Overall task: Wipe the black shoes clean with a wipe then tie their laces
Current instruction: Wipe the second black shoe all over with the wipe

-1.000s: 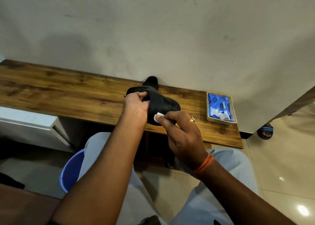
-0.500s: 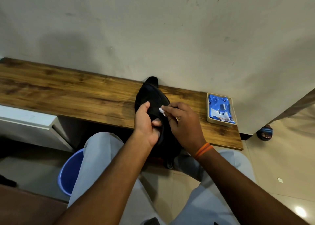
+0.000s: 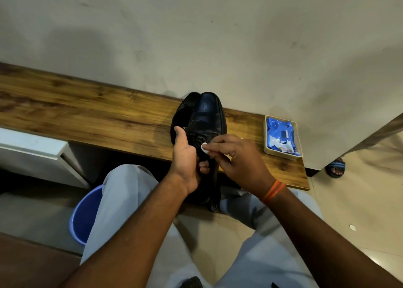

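Two black leather lace-up shoes sit at the desk's (image 3: 87, 117) front edge: the rear shoe (image 3: 182, 115) rests flat, while the held shoe (image 3: 207, 117), on its side a second ago, now points toe-up toward the wall. Left hand (image 3: 185, 157) grip is clamped round its throat. Right hand (image 3: 235, 157) grip pinches the white folded wipe (image 3: 204, 147) against the laces (image 3: 197, 138). Wiping has probably advanced to the upper; tying remains. Tan tray (image 3: 266, 135) occupies the right corner.

Left hand (image 3: 185, 157) curled in grip, thumb up; right hand (image 3: 237, 154) fingertips pinched.
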